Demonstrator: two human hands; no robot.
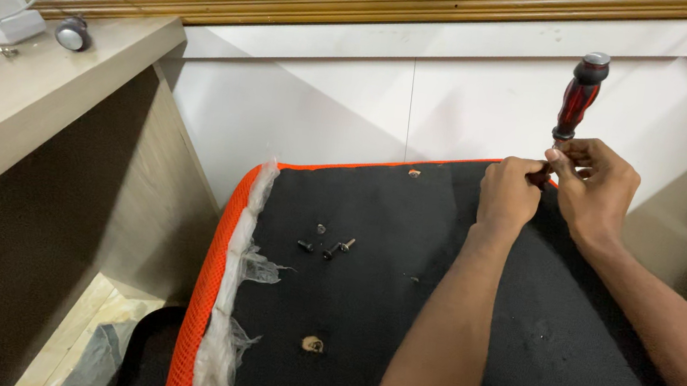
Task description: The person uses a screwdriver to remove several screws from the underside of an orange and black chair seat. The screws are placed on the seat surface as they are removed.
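Both hands meet at one red-and-black screwdriver (580,95) standing upright at the far edge of a black seat base (399,311): left hand (509,195) and right hand (593,183) pinch its shaft. Four loose screws (326,244) lie well left of the fingers.
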